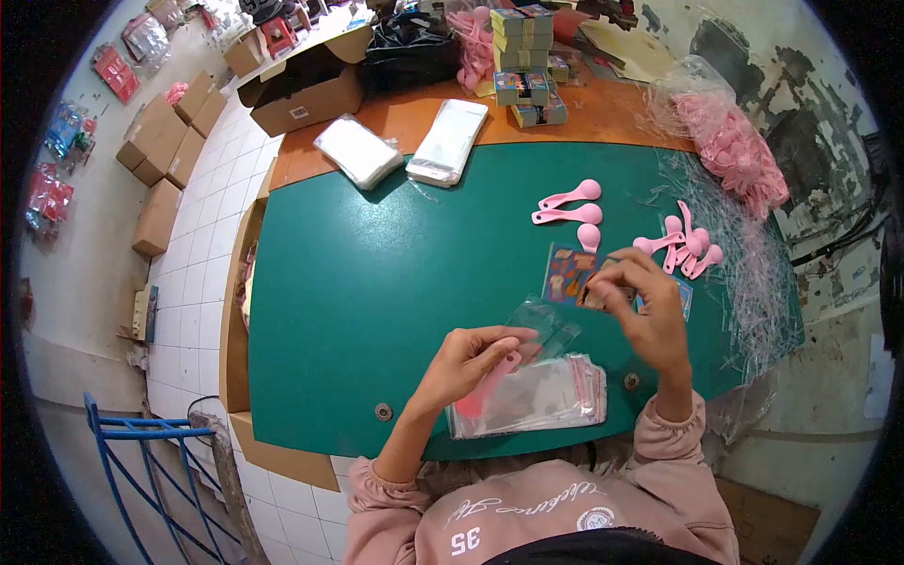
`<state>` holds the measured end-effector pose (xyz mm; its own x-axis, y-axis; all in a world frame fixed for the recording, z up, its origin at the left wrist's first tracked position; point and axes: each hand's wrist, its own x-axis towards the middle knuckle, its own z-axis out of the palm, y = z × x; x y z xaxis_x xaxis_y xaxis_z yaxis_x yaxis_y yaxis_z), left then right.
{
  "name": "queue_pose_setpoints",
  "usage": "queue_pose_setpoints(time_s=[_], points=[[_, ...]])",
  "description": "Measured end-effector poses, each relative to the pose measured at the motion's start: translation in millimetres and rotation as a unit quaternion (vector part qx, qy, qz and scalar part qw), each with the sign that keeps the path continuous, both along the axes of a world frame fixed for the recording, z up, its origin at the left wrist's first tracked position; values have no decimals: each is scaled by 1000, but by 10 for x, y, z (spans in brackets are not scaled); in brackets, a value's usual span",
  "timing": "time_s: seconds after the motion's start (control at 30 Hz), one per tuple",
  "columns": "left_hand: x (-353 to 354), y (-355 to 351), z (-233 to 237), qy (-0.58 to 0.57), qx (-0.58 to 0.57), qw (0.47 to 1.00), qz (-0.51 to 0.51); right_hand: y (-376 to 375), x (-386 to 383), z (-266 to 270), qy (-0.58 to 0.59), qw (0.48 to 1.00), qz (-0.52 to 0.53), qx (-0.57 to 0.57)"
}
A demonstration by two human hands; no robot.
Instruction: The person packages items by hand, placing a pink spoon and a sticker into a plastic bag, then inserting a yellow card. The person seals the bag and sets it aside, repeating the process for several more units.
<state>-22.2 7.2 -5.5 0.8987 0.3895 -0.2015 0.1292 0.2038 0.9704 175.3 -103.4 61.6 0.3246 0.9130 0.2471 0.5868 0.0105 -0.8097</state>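
My left hand (pixel 471 363) is closed, thumb over fingers, on a pink plastic scoop (pixel 488 384) and a clear plastic bag (pixel 551 328) that sticks out past the fingertips. The scoop's bowl points down toward me. Pinched in my right hand (pixel 650 306) is a colourful printed card (pixel 567 273), held above the table to the right of the bag. Below both hands lies a stack of clear bags (pixel 556 395). More cards (pixel 685 297) show partly behind my right hand. Beyond it are several loose pink scoops (pixel 570 215) and a second pile of scoops (pixel 695 243).
The green tabletop (pixel 377 301) carries two packs of bags (pixel 358 153) at its far side. Bundled card stacks (pixel 523 56) stand at the back. A big bag of pink scoops (pixel 739 155) and plastic scraps (pixel 744 282) line the right edge. A blue metal rack (pixel 151 428) stands left.
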Motion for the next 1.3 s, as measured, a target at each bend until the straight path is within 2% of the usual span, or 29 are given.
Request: queue_pose_setpoints(time_s=[0.03, 0.07, 0.13, 0.2, 0.3, 0.37, 0.43, 0.57, 0.7, 0.77, 0.8, 0.87, 0.9, 0.97, 1.0, 1.07, 1.1, 1.13, 1.17, 1.2, 1.23, 1.27, 1.3], points=[[2, 5, 11, -10, -35, 999, 10, 6, 21, 14, 17, 1000, -14, 21], [10, 0, 12, -10, -36, 999, 9, -24, -9, 68, 98, 994, -42, -20], [28, -7, 10, -28, -79, 995, 48, -30, -46, 127, 92, 994, -57, -26], [32, 3, 4, -26, -70, 996, 40, -13, -57, 117, 87, 993, -70, -32], [18, 9, -38, -10, -43, 999, 27, 29, -48, 72, 56, 998, -27, -19], [12, 22, -34, 2, -26, 999, 23, 66, -9, 118, -28, 991, 106, -74], [11, 45, 3, 55, 25, 998, -15, 85, 10, 134, -25, 990, 115, -71], [32, 2, 11, -4, 17, 999, 27, 93, 101, 145, -27, 989, 131, -61], [45, -3, 78, 32, 31, 999, -20, 127, 78, 134, -25, 983, 166, -81], [74, -23, 82, 34, 37, 998, -37, 163, 61, 65, -30, 973, 192, -125], [101, -39, 80, -4, 19, 999, -38, 186, 43, 41, -30, 973, 193, -124], [126, -17, 64, -44, 4, 998, -40, 247, 6, -3, 3, 951, 242, -195], [140, 17, 28, -34, 48, 998, -31, 280, -5, -44, 1, 951, 242, -192], [158, 76, 59, -26, 96, 995, -23, 349, -8, -169, 16, 964, 252, -87], [158, 117, 117, 18, 126, 992, -15, 392, 24, -241, 10, 960, 271, -63], [159, 212, 114, 107, 195, 975, -9, 453, 81, -346, 49, 954, 281, -90], [131, 304, 68, 107, 199, 974, -7, 477, 106, -402, 92, 945, 289, -120], [78, 434, 26, 94, 195, 973, -86, 495, 127, -466, 89, 945, 291, -117], [23, 541, -28, 82, 187, 965, -162, 493, 140, -544, 161, 951, 236, -119], [-27, 631, -106, 83, 188, 966, -159, 493, 159, -633, 233, 948, 179, -121], [-73, 710, -187, 44, 92, 985, -137, 496, 206, -753, 233, 948, 181, -121], [-99, 761, -240, 3, -6, 994, -112, 497, 271, -877, 236, 956, 136, -109], [-108, 791, -255, 1, -6, 994, -110, 500, 289, -900, 238, 962, 89, -97]])
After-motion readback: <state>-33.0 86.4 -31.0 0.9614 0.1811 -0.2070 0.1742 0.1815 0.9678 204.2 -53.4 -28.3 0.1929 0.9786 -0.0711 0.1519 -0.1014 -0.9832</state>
